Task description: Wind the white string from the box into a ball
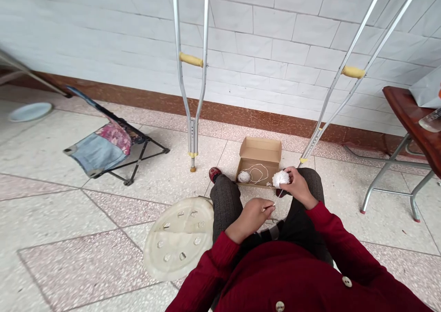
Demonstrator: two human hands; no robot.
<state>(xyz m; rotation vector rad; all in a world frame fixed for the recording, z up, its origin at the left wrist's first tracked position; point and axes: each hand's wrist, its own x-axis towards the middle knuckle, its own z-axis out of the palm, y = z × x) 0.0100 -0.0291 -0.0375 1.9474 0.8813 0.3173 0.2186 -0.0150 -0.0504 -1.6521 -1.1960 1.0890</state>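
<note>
My right hand (299, 187) grips a ball of white yarn (281, 179) above my right knee. From that ball a white strand (280, 194) runs down to my left hand (255, 214), whose fingers are pinched on it over my lap. Just beyond my hands, an open cardboard box (261, 148) stands on the floor with its lid tipped back. Inside it lie a smaller white ball (244, 177) and loops of cream cord (261, 166). A small white bit by the box's near edge is too small to make out.
Two metal crutches with yellow grips, one left (191, 60) and one right (353, 72), lean against the tiled wall. A folding chair (99, 151) stands left, a round plastic stool (181, 236) beside my left leg. A red-brown table (409, 119) is at the right.
</note>
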